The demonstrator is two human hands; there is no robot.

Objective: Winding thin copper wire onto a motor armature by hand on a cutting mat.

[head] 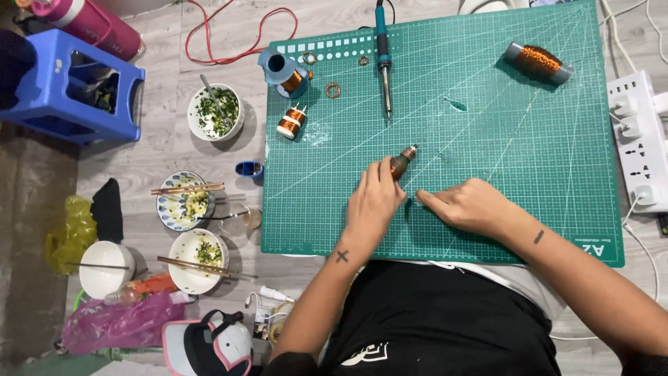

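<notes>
A grey wooden floor fills the scene, and a big green cutting mat lies on it in front of the person. The left hand is closed around a small copper-wound coil, which sticks out past the fingertips, tilted away from the body. The right hand rests on the mat just beside the left one; its fingers pinch together, but what they pinch is too small to tell.

Beyond the grip, a soldering iron lies on the mat, and far to the right of it a large spool of copper wire. Left of the grip, off the mat, is a blue plastic stool. Nearer, several white bowls stand there: one holds chopped greens and a spoon, two carry chopsticks over food remains. At the right mat edge is a white power strip.
</notes>
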